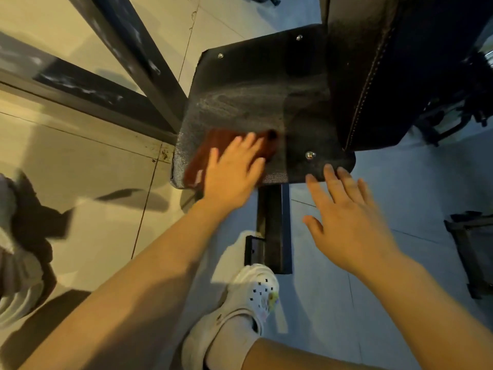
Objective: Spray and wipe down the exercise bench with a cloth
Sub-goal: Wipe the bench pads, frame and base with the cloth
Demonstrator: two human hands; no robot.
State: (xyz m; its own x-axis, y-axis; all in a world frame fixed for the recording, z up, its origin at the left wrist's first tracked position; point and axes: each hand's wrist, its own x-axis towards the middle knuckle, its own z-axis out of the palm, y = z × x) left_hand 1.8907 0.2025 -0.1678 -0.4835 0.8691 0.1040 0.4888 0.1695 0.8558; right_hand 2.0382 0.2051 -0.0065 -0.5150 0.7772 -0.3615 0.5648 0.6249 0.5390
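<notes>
While you're looking down from the head cam, your left hand [232,166] lies flat on a reddish-brown cloth [210,153], fingers [246,141] straight and spread, pressing it onto the near-left part of the counter [256,84], that black textured seat plate of the exercise bench. It's not really gripping the cloth, just palm and fingers laid over it. The cloth sits right at the plate's near-left corner, partly hidden under your hand, and it's a bit blurry.

Your right hand [346,220] is open too, fingers relaxed and spread, holding nothing. Its fingertips touch or overlap the plate's near edge, just below a shiny bolt [310,155]; can't tell if they actually press on it.

A lighter smeary patch shows on the plate above the cloth. To the right, the upholstered black pad [373,76] with pale stitching rises over the plate. Below the plate, a dark steel post [273,222] runs down to the floor [333,303], with your white clog [240,305] right next to its base. Off to the left, dark frame bars [133,57] cross the pale tiles.
</notes>
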